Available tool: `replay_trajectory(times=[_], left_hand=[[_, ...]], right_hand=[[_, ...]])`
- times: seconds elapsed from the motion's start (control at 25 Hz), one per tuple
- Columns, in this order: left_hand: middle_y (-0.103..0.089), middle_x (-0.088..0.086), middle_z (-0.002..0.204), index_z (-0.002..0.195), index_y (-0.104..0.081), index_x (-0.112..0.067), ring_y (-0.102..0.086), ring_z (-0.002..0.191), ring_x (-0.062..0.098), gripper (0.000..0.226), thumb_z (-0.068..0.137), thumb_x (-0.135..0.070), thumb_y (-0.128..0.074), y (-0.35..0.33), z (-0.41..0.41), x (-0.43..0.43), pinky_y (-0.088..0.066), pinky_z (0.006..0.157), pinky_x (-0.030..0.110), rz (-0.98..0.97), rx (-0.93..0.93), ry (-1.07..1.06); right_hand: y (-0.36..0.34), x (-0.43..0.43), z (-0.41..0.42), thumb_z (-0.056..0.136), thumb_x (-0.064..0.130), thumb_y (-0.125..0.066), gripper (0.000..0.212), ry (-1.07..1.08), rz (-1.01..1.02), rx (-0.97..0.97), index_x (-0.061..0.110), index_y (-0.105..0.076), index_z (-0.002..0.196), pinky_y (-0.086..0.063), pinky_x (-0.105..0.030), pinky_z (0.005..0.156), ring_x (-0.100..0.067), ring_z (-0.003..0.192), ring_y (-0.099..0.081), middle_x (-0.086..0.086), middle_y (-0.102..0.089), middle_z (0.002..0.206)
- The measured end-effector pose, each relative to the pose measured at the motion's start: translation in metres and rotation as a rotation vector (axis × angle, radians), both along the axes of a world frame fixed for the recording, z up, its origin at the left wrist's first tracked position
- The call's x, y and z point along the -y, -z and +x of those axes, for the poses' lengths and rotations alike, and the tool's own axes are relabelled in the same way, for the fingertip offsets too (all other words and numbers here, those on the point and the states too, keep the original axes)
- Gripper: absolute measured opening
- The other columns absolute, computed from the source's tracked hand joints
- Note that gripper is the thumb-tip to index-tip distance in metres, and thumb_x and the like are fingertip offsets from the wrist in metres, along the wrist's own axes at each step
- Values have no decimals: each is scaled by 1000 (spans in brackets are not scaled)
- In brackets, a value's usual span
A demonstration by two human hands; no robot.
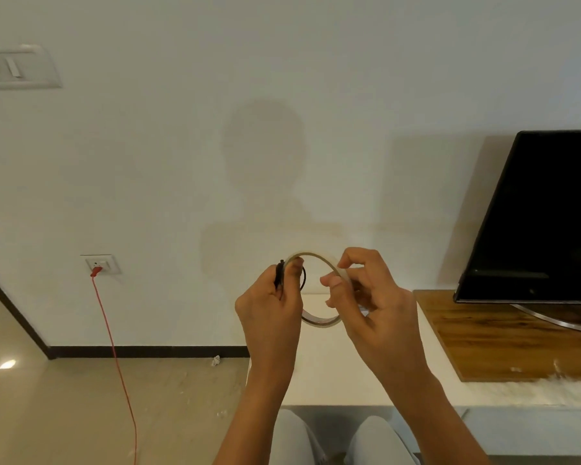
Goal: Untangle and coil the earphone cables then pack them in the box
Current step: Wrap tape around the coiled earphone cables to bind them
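Note:
A clear tape roll [316,256] is held up in front of me, above the white shelf. My left hand [270,307] pinches its left rim together with a small black coiled earphone cable [280,276], of which only a short black piece and a thin loop show. My right hand [369,297] grips the roll's right side, with thumb and fingertips pressed on the tape's outer face. No box is in view.
A white shelf [332,364] runs below my hands, with a wooden board [503,340] and a black TV [544,216] on the right. A red cable [114,357] hangs from a wall socket [102,264] on the left. My knees show at the bottom.

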State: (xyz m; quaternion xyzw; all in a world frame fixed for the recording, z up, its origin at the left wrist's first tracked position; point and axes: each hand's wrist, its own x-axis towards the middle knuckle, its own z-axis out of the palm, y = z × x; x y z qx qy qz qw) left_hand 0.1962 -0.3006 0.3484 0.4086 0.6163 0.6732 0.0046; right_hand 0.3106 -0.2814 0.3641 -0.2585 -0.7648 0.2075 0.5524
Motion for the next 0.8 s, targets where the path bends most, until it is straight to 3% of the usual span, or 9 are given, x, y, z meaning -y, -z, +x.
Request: replay_trajectory(times=[0.12,0.28,0.36,0.52,0.68,0.8], left_hand=[[-32,-11,40,53,-43,-25,-35,43,7,41,89,-38,-56,-2,0,0,-29,42,11,-24,101,-24],[-37,-9,46,54,-45,-24,-39,45,7,41,89,-43,-54,-1,-4,-2,-33,43,13,-48,151,-47],[-37,-7,47,55,-46,-22,-38,47,7,41,90,-41,-54,0,-3,-1,-33,44,14,-43,145,-32],[-34,-9,44,54,-44,-25,-32,46,9,40,91,-37,-56,1,-2,1,-28,42,15,-17,107,0],[-44,-15,45,56,-43,-32,-37,44,8,36,90,-36,-55,3,1,1,-29,43,12,-23,37,39],[-45,-18,45,56,-43,-33,-41,45,7,36,90,-34,-56,3,4,1,-30,43,10,-23,45,45]], right_hand=[[9,4,-4,88,22,-62,15,45,56,-62,17,-58,102,-49,-5,68,1,79,-64,33,-57,83],[18,8,-8,84,20,-65,22,47,46,-86,11,-63,104,-48,-4,73,9,86,-62,44,-52,98],[16,7,-8,83,19,-65,26,46,33,-81,17,-60,108,-48,-3,72,5,85,-63,38,-57,93],[7,3,-4,84,21,-62,35,12,-34,-13,35,-48,113,-45,0,68,-2,77,-63,9,-67,75],[-2,-2,2,90,22,-57,30,-22,-74,74,49,-45,100,-54,-17,60,-18,68,-63,-5,-66,68],[-7,-4,4,90,27,-54,25,-44,-87,83,48,-43,98,-55,-18,57,-18,65,-63,-6,-67,68]])
